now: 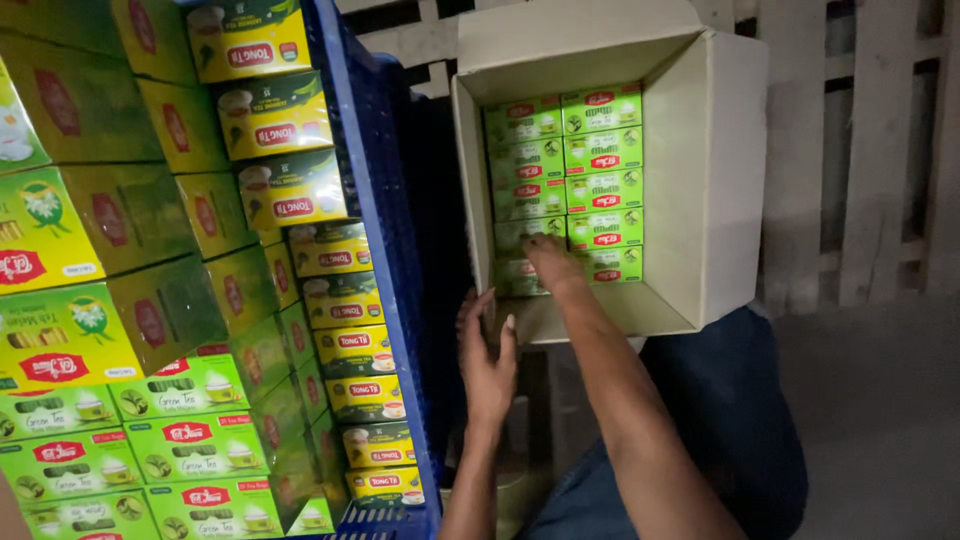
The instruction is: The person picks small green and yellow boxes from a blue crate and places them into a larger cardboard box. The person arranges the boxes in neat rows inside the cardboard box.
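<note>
An open cardboard carton (pixel 700 190) rests tilted on my lap, with two columns of small green boxes (pixel 565 180) packed against its left side. My right hand (pixel 550 262) reaches into the carton and presses on a green box at the bottom of the left column. Whether its fingers are closed on that box is unclear. My left hand (pixel 487 355) grips the carton's near left edge from outside, fingers curled up around the rim.
A blue plastic crate (pixel 385 230) on the left holds stacked rows of yellow-green and green boxes (pixel 180 300). A pale wooden pallet wall (pixel 870 150) stands behind the carton. Grey floor (pixel 880 400) lies to the right of my knee.
</note>
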